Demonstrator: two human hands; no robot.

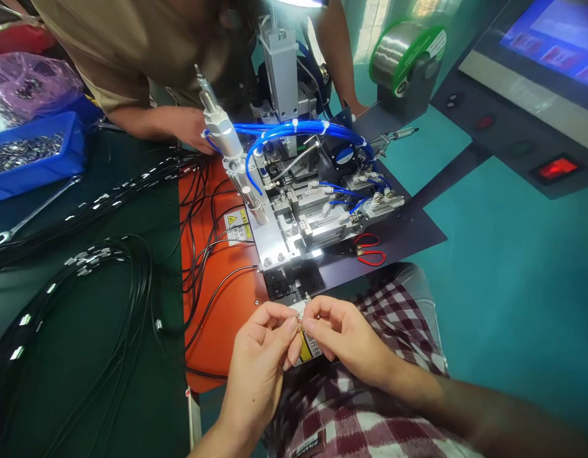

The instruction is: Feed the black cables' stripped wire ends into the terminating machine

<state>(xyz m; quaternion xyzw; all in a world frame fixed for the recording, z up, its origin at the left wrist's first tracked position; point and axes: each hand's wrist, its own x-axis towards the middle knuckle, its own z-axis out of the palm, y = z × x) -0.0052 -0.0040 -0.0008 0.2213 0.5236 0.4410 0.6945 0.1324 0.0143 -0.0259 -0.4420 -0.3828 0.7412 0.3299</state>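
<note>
My left hand (263, 350) and my right hand (342, 331) meet in front of the machine, thumb and forefinger of each pinched together. Between the fingertips is something tiny, too small to name. Just beneath them a yellow and white label (309, 346) shows in part. Close beyond my fingers lies the front edge of the metal machine (275, 242), with its cylinders and blue air tubes (303, 127). Black cables (212, 242) run across the orange board (217, 318) to the machine's left side.
Red-handled scissors (370, 249) lie on the dark base plate. At left are cable bundles (98, 254), a wrench (36, 213) and a blue bin (69, 149) of small metal parts. Across from me, a co-worker's hand (193, 127) touches cables. A solder spool (403, 57) and control panel (523, 95) stand right.
</note>
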